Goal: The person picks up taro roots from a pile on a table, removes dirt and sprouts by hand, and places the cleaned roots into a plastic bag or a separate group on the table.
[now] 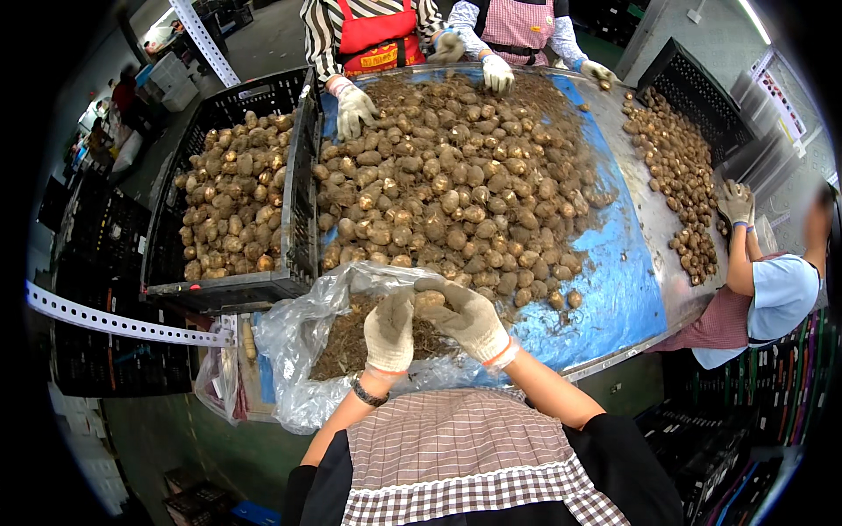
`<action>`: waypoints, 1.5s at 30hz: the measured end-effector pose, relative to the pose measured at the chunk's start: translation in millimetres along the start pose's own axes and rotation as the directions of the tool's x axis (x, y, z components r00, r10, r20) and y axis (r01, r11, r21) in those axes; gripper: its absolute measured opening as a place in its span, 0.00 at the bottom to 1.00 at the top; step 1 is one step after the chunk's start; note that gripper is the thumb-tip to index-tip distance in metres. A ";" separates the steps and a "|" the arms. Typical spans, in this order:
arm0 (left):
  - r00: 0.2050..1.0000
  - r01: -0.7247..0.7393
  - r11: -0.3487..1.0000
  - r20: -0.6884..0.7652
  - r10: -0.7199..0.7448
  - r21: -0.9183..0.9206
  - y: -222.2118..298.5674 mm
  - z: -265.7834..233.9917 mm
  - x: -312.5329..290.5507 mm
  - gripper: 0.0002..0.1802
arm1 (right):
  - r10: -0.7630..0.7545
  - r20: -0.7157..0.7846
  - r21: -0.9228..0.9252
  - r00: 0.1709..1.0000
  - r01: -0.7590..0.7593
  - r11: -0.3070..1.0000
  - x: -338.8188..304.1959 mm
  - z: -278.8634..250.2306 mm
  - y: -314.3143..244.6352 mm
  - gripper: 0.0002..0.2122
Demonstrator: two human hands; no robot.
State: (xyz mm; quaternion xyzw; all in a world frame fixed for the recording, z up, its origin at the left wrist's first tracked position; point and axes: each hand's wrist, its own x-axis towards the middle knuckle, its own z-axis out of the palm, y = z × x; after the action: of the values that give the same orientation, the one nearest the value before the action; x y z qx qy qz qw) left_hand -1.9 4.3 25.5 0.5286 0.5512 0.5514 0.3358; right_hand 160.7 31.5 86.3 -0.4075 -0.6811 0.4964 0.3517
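Observation:
In front of my chest, a small brown taro (430,302) sits between my two gloved hands. My left hand (389,333), in a soiled white glove, is closed with its fingertips against one side of the taro. From the other side my right hand (476,323) grips it, fingers bent over the top. Below them lies a clear plastic bag (303,351) with its mouth spread, holding dark fibrous scraps (342,344). Just beyond, a large heap of hairy taros (456,175) covers the blue sheet (624,263) on the table.
A black crate (303,197) full of taros stands at the left. A second pile of taros (675,158) lies on the metal table at the right, beside a tipped black crate (697,101). Gloved co-workers' hands (354,110) reach in from the far side; another person (763,289) works at the right.

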 end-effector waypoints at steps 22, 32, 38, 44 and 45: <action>0.775 -0.301 0.953 0.593 0.219 0.041 3.1 -4.1 -6.2 0.07 | 0.244 -0.071 -0.197 0.967 -0.254 0.947 -36.2 -26.9 57.1 0.13; 0.949 0.179 0.969 0.229 -0.215 0.169 -37.1 -16.3 -10.0 0.25 | 0.356 -0.478 -0.256 0.803 -0.515 0.818 -20.3 -157.0 111.9 0.19; 0.960 0.137 0.986 0.233 -0.155 0.093 -23.6 -14.6 -13.5 0.16 | 0.403 -0.378 -0.881 0.834 -0.457 0.121 21.6 -136.3 153.7 0.16; 0.937 0.284 0.948 0.252 -0.243 -0.141 -20.8 -12.1 -21.2 0.17 | 0.484 -0.363 -0.653 0.796 -0.588 0.477 7.0 -141.4 140.1 0.17; 0.924 0.340 0.916 0.255 -0.284 -0.212 -18.8 -7.6 -20.8 0.18 | 0.458 -0.346 -0.277 0.819 -0.555 0.784 -0.9 -134.9 142.2 0.16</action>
State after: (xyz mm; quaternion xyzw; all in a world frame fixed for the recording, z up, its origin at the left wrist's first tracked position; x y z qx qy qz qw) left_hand -8.6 -14.3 4.2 0.4437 0.5141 0.4943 0.5427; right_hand 309.6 108.2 -15.6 -0.6961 -0.5730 0.3794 0.2078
